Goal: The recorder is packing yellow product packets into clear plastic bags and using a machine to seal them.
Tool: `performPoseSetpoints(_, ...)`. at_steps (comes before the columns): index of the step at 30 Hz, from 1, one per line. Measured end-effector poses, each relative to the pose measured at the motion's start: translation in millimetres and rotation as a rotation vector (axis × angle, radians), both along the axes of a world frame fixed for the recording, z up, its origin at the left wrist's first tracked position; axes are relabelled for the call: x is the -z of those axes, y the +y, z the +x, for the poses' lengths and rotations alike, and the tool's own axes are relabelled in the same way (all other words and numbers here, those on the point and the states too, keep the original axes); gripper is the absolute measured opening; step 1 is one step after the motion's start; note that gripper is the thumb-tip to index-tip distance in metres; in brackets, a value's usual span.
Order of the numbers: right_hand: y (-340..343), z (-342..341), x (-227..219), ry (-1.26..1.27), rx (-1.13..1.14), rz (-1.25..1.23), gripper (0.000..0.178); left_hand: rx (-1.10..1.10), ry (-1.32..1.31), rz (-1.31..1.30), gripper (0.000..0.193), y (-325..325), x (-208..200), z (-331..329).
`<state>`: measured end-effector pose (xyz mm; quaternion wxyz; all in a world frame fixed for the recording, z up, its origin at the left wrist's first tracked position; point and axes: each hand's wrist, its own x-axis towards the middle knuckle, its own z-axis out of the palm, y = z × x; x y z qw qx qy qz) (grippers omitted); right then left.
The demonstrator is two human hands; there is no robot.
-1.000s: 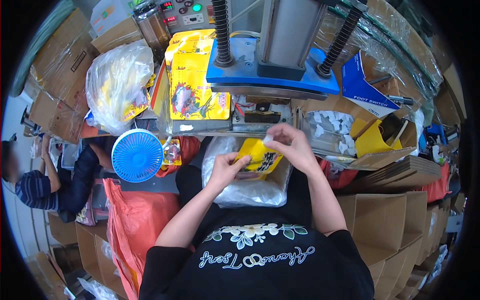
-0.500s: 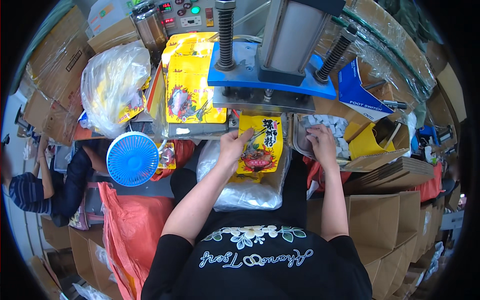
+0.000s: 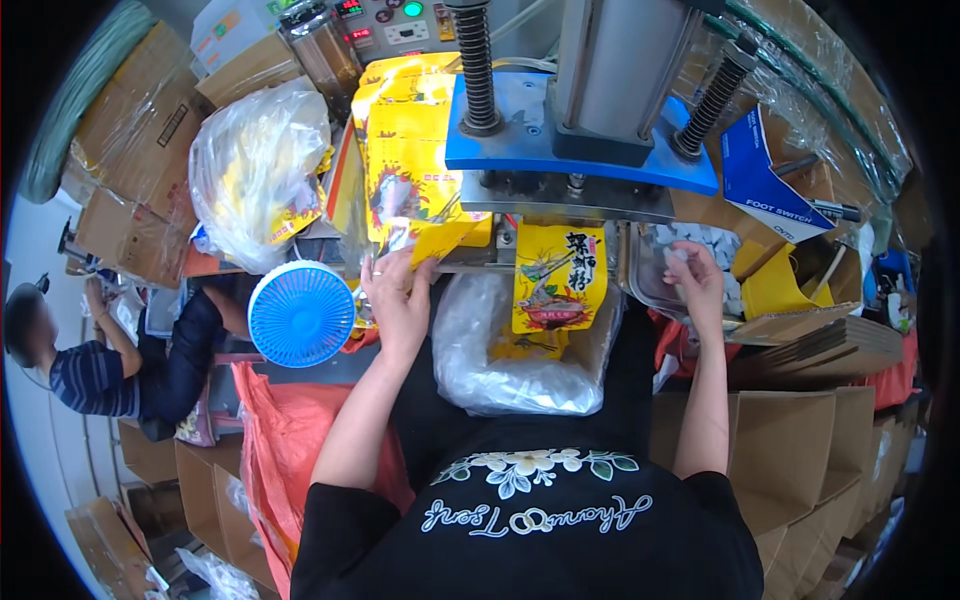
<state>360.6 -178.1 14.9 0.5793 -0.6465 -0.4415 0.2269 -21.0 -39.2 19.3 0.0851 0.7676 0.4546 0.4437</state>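
Observation:
My left hand (image 3: 398, 300) pinches the near edge of a yellow printed pouch (image 3: 445, 240), bending it up from the pouch stack (image 3: 415, 150) left of the press (image 3: 580, 130). Another yellow pouch (image 3: 558, 285) lies with its top under the press head, its lower part hanging over a carton lined with clear plastic (image 3: 515, 388). At the right, my right hand (image 3: 700, 285) is closed, fingertips together, over a clear tray (image 3: 640, 275) of small pale grey pieces (image 3: 712, 240). What those fingertips hold is too small to make out.
A blue fan (image 3: 300, 313) stands beside my left forearm. Left of the stack sits a clear bag of yellow pouches (image 3: 260, 170). Red sacks (image 3: 300, 430), open cartons (image 3: 785, 440) and flattened cardboard (image 3: 815, 355) surround me. Another person (image 3: 95, 375) sits at far left.
My left hand has let go of the pouch at the press and moved left to the stack, lifting another pouch's edge. My right hand's fingers have drawn up from the pale pieces. The view has shifted.

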Motion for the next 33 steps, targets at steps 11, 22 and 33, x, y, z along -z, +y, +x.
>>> performPoseSetpoints(11,16.6,-113.9,-70.1,-0.254,-0.483,-0.138,0.020,0.497,-0.360,-0.759,0.015,-69.6,24.2,37.5)
performPoseSetpoints(22,24.8,-62.4,-38.7,-0.274,-0.017,-0.084,0.033,0.427,-0.692,-1.093,0.026,-39.9,14.6,93.2)
performPoseSetpoints(33,36.1,0.0,4.4,-0.776,0.359,-0.114,0.019,0.360,-0.456,-1.087,0.025,-13.0,-11.9,93.1)
